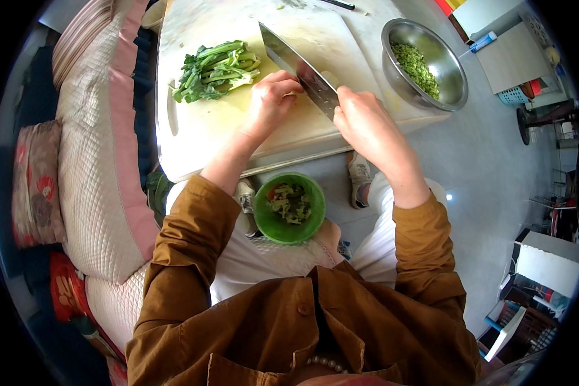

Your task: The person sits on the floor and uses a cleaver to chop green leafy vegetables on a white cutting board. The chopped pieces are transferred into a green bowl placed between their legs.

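Note:
My right hand (362, 118) is closed around the handle end of a wide-bladed kitchen knife (301, 70), whose blade slants up to the left over a white cutting board (212, 128). Close to the blade's left side, my left hand (272, 99) has its fingers bent, the tips near or against the blade; whether they hold anything is hidden. Left of that hand lies a pile of leafy green stalks (217, 72) on the board. At the right stands a stainless steel bowl (451, 62) with finely chopped green vegetable (415, 65) inside.
Below the table edge, a green plastic bin (289, 236) with vegetable scraps stands between my legs. A quilted sofa cover (91, 169) is at the left. A dark, thin object (339, 4) lies at the table's far side. Shelves and boxes line the right.

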A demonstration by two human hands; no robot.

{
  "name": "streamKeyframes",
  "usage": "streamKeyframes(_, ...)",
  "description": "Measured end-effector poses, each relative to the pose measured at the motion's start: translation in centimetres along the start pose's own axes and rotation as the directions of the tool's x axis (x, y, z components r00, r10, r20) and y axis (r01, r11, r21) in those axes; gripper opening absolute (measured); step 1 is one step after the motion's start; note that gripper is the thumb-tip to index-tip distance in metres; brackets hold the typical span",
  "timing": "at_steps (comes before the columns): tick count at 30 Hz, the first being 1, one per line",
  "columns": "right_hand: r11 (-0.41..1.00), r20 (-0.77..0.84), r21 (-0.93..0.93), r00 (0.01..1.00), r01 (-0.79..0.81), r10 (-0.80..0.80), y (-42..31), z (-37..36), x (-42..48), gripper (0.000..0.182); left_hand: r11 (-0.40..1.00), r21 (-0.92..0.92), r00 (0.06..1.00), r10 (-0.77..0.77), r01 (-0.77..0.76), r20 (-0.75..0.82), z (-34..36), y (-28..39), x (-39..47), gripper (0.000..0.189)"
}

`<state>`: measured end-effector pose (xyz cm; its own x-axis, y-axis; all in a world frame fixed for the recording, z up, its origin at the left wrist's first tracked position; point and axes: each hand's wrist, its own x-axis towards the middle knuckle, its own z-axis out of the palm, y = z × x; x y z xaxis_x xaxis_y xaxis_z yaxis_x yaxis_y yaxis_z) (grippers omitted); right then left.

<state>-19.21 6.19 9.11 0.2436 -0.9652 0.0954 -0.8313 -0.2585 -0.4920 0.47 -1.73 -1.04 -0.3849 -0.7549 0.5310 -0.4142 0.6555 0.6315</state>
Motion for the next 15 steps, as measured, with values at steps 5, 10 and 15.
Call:
streamKeyframes(5,0.999,0.013,-0.049,1.000,-0.008,0.009,-0.6,0.6,0.6,0.012,1.000,0.007,1.000,-0.015,0.014,0.026,-0.1,-0.3,0.0,0.023)
streamKeyframes(10,0.999,-0.039,-0.037,0.999,-0.024,0.022,-0.3,1.2,1.4,0.012,0.999,0.025,0.999,-0.032,0.031,0.043,-0.3,0.0,0.2,0.022)
streamKeyframes(15,0.994,-0.130,0.099,0.990,-0.046,0.059,1.4,1.3,1.3,0.011,0.997,-0.020,0.997,-0.068,0.069,0.027,-0.2,0.2,0.1,0.019)
